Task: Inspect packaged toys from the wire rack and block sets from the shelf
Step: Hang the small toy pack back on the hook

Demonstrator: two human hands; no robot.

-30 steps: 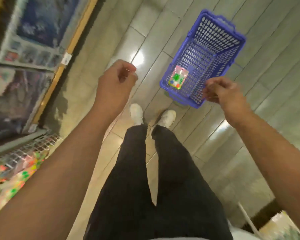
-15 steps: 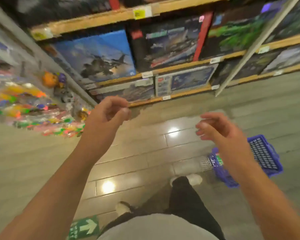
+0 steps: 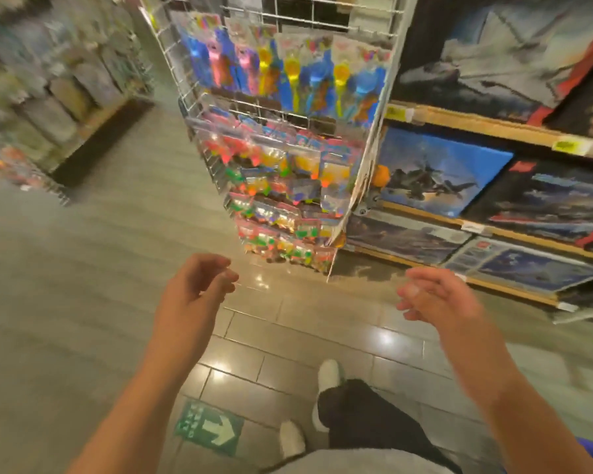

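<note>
Now, step: approaching the wire rack (image 3: 281,138) to pick a packaged toy.
Left hand (image 3: 192,295): empty, fingers loosely curled, short of the rack.
Right hand (image 3: 439,302): empty, fingers relaxed.
Packaged toys (image 3: 288,172): hanging in rows on the rack.
Block sets (image 3: 439,172): on the shelf right of the rack.
Advice: probably steady the head, then reach for one packet's edge.
Writing: price labels too blurred; green arrow sign (image 3: 209,427) on the floor below the rack.
</note>
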